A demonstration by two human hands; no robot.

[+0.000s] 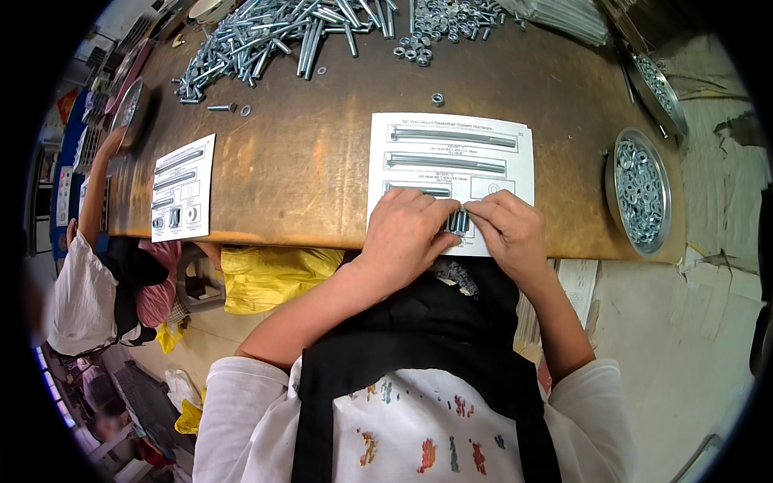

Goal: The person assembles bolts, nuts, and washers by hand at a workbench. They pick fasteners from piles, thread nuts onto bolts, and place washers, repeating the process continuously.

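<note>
A white printed sheet (451,122) lies at the near edge of the table in front of me, with long bolts (447,163) in rows on it; I cannot tell whether they are loose or fixed. Over its lower part, my left hand (409,233) and my right hand (513,235) meet with fingertips pinched. Between them is a small cluster of short shiny metal pieces (458,220), whose exact kind is partly hidden by my fingers. A single nut (437,99) sits just beyond the sheet.
Long bolts (266,40) are heaped at the far left, with nuts (423,48) beside them. A steel bowl of washers (642,193) stands right; another bowl (656,84) is behind it. Left are a second sheet (201,189), a loose bolt (221,107) and a co-worker's arm (98,173) reaching a bowl.
</note>
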